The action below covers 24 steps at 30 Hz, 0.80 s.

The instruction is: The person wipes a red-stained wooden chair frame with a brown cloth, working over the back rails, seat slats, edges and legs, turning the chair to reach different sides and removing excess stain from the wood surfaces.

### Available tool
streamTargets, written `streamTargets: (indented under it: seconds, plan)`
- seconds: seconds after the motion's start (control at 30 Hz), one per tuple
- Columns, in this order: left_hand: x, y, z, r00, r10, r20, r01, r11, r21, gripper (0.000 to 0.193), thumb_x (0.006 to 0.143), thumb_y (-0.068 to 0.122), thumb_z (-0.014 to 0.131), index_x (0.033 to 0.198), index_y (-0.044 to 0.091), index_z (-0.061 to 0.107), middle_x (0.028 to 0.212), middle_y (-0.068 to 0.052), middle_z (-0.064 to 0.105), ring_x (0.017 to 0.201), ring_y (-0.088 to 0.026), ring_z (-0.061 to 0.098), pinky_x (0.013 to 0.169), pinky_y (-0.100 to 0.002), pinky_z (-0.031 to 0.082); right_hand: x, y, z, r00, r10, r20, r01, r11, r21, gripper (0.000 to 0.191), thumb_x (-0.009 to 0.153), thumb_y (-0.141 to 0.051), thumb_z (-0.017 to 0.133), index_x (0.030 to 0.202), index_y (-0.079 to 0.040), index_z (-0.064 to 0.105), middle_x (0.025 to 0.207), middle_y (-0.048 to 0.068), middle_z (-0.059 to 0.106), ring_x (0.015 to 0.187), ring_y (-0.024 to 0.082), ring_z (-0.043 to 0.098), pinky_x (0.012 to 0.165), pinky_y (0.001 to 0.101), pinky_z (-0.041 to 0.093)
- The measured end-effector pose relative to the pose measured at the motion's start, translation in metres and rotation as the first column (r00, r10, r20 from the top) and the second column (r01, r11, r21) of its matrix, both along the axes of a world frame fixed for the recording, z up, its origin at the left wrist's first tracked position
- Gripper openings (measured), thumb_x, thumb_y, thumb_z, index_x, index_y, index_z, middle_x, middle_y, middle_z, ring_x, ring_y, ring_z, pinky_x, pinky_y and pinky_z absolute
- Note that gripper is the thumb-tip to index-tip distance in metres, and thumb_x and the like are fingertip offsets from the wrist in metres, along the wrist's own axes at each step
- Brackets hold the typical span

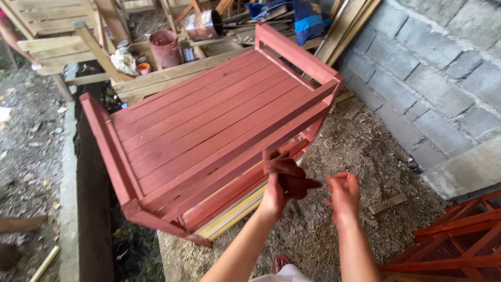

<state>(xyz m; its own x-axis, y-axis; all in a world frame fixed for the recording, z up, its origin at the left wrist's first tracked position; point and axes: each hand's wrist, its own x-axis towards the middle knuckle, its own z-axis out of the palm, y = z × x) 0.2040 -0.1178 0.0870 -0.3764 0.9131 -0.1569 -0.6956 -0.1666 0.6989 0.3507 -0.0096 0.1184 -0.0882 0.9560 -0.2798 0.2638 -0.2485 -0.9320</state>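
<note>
Hanging crumpled, a stained red rag point(286, 175) is pinched in the left hand point(275, 196), fingers clenched on it, just off the near-right corner of the red-stained slatted bench point(209, 120). Right hand point(343, 196) beside it, fingers loosely curled, holding nothing; sawdust ground point(355, 151) below, block wall point(438, 78) to the right.

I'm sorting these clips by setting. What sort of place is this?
Probably an open-air woodworking yard: a red-stained slatted bench, stacked lumber against a block wall, sawdust-strewn ground. The left hand holds a stained rag.
</note>
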Motion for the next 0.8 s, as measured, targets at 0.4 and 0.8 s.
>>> streamTargets:
  seconds: [0.4, 0.8]
  plan:
    - [0.03, -0.015, 0.031, 0.982, -0.033, 0.187, -0.031, 0.942, 0.333, 0.075, 0.099, 0.06, 0.042, 0.159, 0.015, 0.033, 0.162, -0.008, 0.039, 0.15, -0.026, 0.037, 0.125, -0.043, 0.03, -0.038, -0.028, 0.023, 0.786, 0.108, -0.609, -0.387, 0.853, -0.349, 0.066, 0.102, -0.057, 0.036, 0.137, -0.006, 0.058, 0.134, 0.013, 0.065, 0.123, 0.029, 0.062, 0.102, 0.0461, 0.049]
    - [-0.013, -0.054, 0.002, 0.951, 0.264, -0.163, -0.304, 0.894, -0.328, 0.058, 0.087, 0.035, 0.049, 0.141, 0.014, 0.052, 0.132, -0.012, 0.052, 0.122, -0.027, 0.051, 0.105, -0.051, 0.04, -0.063, -0.04, 0.063, 0.833, 0.244, -0.497, -0.331, 0.939, -0.093, 0.052, 0.097, -0.029, 0.056, 0.143, -0.005, 0.052, 0.131, 0.013, 0.065, 0.12, 0.03, 0.064, 0.1, 0.0522, 0.053]
